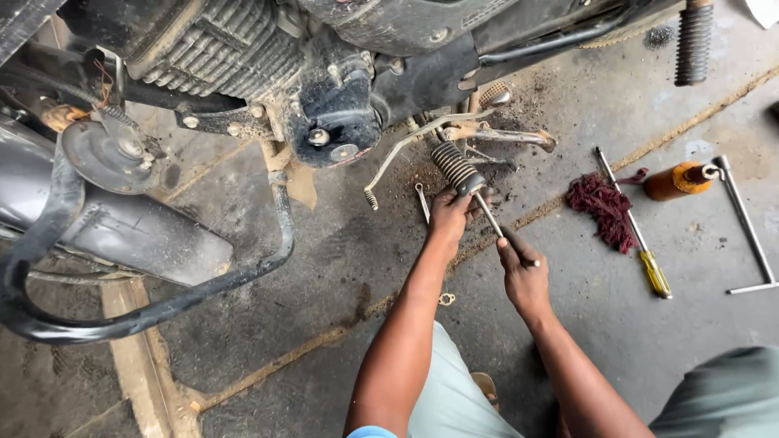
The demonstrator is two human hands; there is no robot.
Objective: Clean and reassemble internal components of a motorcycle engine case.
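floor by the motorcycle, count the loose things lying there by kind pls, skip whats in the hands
screwdriver with yellow handle: 1
T-handle wrench: 1
orange bottle: 1
dark red rag: 1
small spanner: 1
small brass ring: 1
total: 6
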